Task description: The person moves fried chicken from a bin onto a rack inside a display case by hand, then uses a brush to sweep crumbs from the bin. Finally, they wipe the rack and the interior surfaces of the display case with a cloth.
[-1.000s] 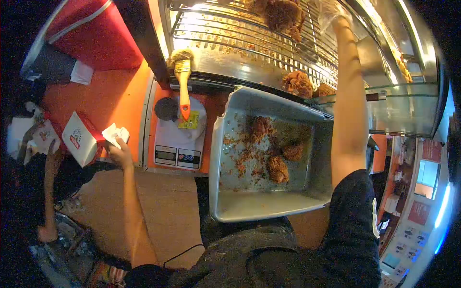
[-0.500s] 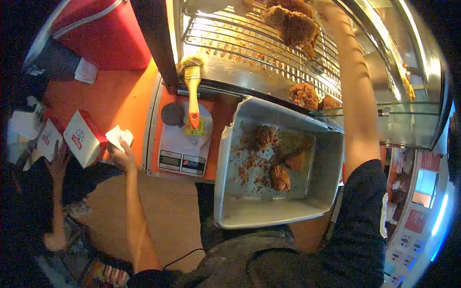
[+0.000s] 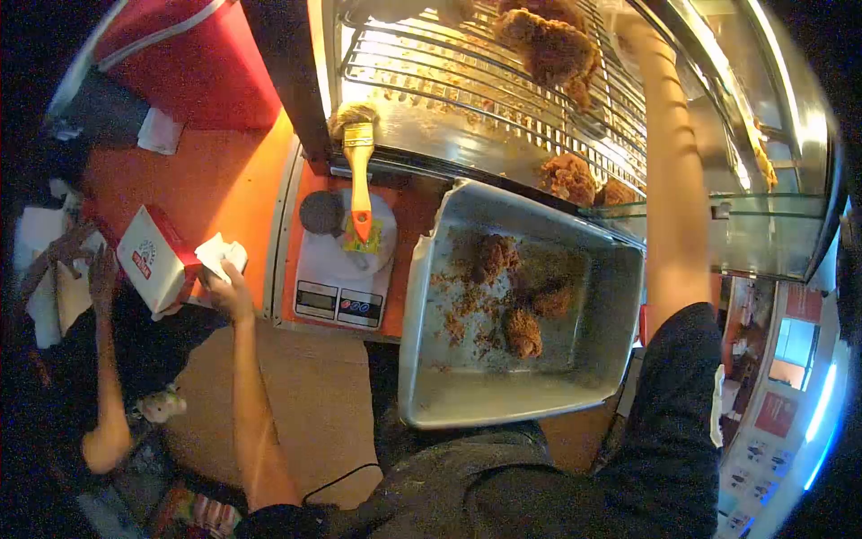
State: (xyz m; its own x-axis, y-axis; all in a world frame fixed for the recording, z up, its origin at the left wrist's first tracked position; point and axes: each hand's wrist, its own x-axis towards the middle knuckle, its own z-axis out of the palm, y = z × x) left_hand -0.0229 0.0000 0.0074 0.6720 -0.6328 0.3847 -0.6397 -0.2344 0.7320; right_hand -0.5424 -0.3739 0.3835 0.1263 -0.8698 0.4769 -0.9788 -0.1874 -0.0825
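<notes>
My left hand [image 3: 226, 289] is closed round a crumpled white paper [image 3: 219, 256], over the edge of the orange counter. My right arm reaches up into the lit glass cabinet; my right hand [image 3: 628, 31] is at the top of the view, blurred, and its fingers cannot be made out. Left of it, fried chicken pieces [image 3: 548, 45] lie on the wire rack [image 3: 422, 56]. Smaller pieces [image 3: 568, 178] sit near the cabinet's front edge. Below stands a grey metal tub [image 3: 503, 404] holding several chicken pieces [image 3: 523, 332] and crumbs.
A brush [image 3: 359, 171] lies across the cabinet's edge above a kitchen scale [image 3: 339, 287]. A red-and-white box [image 3: 148, 260] and a red bag [image 3: 193, 76] are on the orange counter [image 3: 220, 180]. At far left, a co-worker's hands [image 3: 101, 278] handle white packaging.
My right hand has shifted slightly to the right inside the cabinet. My left hand has barely moved. The co-worker's hands and the packaging have moved left, away from the red-and-white box.
</notes>
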